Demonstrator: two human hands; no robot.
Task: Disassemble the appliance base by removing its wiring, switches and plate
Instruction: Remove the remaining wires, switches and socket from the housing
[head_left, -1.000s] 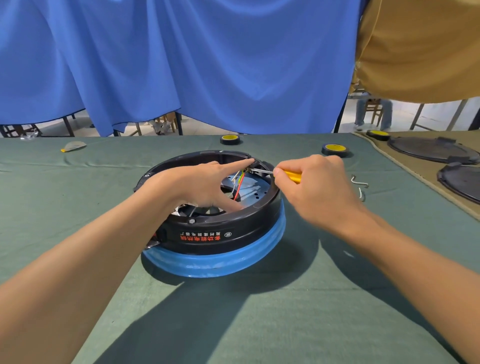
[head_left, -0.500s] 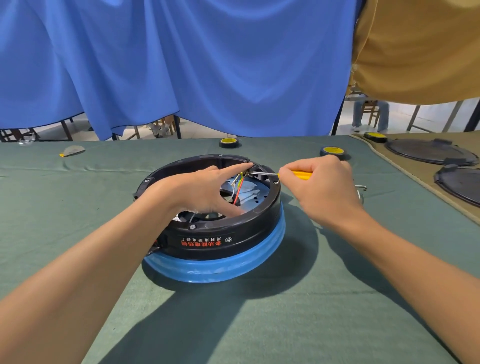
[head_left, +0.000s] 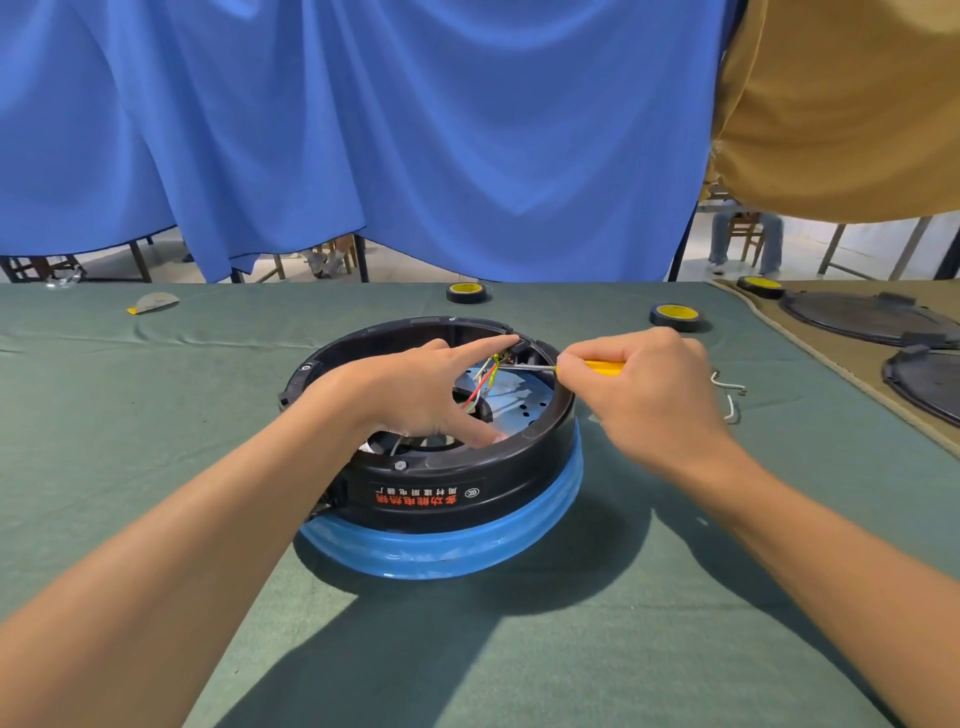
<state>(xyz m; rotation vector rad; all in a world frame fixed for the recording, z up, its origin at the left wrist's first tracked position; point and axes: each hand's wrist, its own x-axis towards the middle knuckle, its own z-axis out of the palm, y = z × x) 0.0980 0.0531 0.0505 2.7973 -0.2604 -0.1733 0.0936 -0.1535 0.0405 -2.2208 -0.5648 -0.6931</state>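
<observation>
A round black appliance base (head_left: 441, 493) with a blue lower ring lies upside down in the middle of the green cloth. Inside it a metal plate (head_left: 519, 402) shows, with red, yellow-green and white wires (head_left: 485, 376) rising to the far rim. My left hand (head_left: 410, 389) lies over the opening, index finger stretched to the far rim by the wires, thumb down on the plate. My right hand (head_left: 644, 387) grips a yellow-handled screwdriver (head_left: 602, 367), its shaft pointing left with the tip at the wire ends.
Two bent metal clips (head_left: 730, 392) lie right of the base. Yellow-centred tape rolls (head_left: 467, 292) (head_left: 674, 314) (head_left: 759, 286) sit at the back. Black round lids (head_left: 857, 317) rest on a tan mat at the right. A small scraper (head_left: 153, 302) lies at the far left.
My right hand has pulled slightly to the right and up with the screwdriver, whose tip stays at the wire ends. The left hand keeps its place over the base.
</observation>
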